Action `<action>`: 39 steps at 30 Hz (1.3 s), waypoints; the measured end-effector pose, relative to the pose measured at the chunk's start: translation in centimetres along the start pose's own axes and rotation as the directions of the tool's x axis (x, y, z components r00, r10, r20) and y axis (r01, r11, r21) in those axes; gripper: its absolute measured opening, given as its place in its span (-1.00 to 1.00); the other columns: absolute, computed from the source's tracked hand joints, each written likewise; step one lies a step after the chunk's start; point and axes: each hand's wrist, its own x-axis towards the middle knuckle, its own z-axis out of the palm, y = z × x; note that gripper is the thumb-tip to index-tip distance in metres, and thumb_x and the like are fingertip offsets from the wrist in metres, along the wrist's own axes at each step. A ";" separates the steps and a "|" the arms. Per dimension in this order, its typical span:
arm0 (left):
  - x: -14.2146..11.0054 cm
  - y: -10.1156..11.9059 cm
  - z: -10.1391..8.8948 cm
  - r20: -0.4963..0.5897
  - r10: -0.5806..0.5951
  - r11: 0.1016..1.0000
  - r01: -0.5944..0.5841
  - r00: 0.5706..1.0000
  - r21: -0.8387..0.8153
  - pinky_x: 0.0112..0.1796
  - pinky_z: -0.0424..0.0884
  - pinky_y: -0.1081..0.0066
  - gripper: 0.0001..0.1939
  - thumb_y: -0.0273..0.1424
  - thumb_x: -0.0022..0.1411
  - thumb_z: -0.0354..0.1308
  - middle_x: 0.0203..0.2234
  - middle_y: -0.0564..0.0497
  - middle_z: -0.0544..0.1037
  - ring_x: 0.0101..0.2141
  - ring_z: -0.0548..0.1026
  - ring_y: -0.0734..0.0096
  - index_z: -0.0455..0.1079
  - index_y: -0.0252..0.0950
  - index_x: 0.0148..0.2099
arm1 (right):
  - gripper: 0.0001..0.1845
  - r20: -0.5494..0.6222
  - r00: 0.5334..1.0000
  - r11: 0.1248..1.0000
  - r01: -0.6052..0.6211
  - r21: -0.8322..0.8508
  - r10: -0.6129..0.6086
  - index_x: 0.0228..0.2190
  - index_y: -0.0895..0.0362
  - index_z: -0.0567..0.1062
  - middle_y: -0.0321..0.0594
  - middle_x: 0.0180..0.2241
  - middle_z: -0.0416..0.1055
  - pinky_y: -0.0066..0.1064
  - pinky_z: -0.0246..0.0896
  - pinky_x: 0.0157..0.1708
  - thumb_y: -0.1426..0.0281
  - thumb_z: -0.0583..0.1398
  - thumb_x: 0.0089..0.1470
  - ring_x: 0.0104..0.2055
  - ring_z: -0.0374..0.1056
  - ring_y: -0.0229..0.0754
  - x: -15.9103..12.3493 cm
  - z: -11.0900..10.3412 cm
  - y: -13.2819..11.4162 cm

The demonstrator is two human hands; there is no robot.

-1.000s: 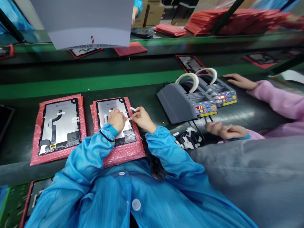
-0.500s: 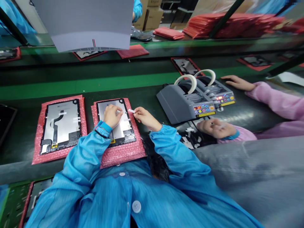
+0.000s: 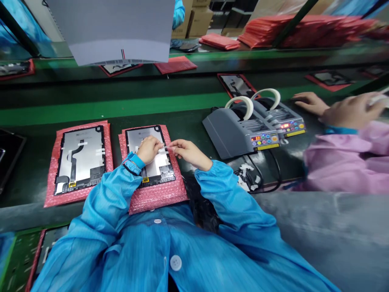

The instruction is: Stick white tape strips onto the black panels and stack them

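Note:
My left hand (image 3: 148, 149) is over a tablet screen panel (image 3: 162, 164), its fingertips pinched at the left end of a short white tape strip (image 3: 165, 147). The right end of that strip is between the thumb and forefinger of my right hand (image 3: 188, 153), at the panel's right edge. The panel lies back side up on pink bubble-wrap bags (image 3: 158, 198), with a yellow-ended connector near its bottom edge. My left hand and wrist hide part of its middle and left side. A second panel (image 3: 86, 160) on pink bubble wrap shows a black flex cable and white tape pieces.
Two grey tape dispensers (image 3: 226, 132) stand to the right, with scrap tape (image 3: 245, 176) and cables before them. At far right are a co-worker's hands (image 3: 349, 111) in pink sleeves. A hanging sheet (image 3: 112, 32) covers part of the back, where wrapped panels (image 3: 237, 86) lie.
My hands drew apart over the panel, the right one with a tape strip, then came together again at the strip. One co-worker's hand moved from beside the scraps to the upper right.

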 end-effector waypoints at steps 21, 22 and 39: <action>0.2 1.7 1.7 -0.053 -0.252 0.925 0.257 0.966 0.281 -0.13 0.25 0.12 -0.73 -0.30 0.26 -0.02 -0.23 -0.21 0.46 -0.09 0.34 0.01 0.43 -0.32 -0.35 | -0.81 -0.143 0.987 0.921 0.013 -0.388 -0.074 -0.67 0.13 0.28 -0.33 -0.60 0.22 -0.42 0.08 -0.35 0.51 0.13 -0.09 -0.46 0.16 -0.27 2.5 1.6 1.5; 0.2 1.7 1.7 -0.047 -0.251 0.923 0.253 0.967 0.289 -0.13 0.25 0.12 -0.73 -0.30 0.27 -0.02 -0.22 -0.22 0.45 -0.08 0.34 0.01 0.43 -0.32 -0.33 | -0.81 -0.134 0.988 0.921 0.016 -0.389 -0.074 -0.67 0.13 0.28 -0.34 -0.60 0.21 -0.43 0.07 -0.37 0.51 0.12 -0.09 -0.47 0.16 -0.28 2.5 1.6 1.5; -1.0 2.6 1.2 -0.034 -0.217 0.878 0.211 0.975 0.431 -0.08 0.21 0.20 -0.75 -0.32 0.27 -0.01 -0.14 -0.19 0.42 -0.03 0.30 0.08 0.39 -0.36 -0.13 | -0.92 -0.225 0.974 0.865 -0.078 -0.495 -0.041 -0.55 0.19 0.44 -0.31 -0.58 0.32 -0.47 0.08 -0.44 0.44 0.20 -0.07 -0.52 0.18 -0.31 1.8 1.6 1.9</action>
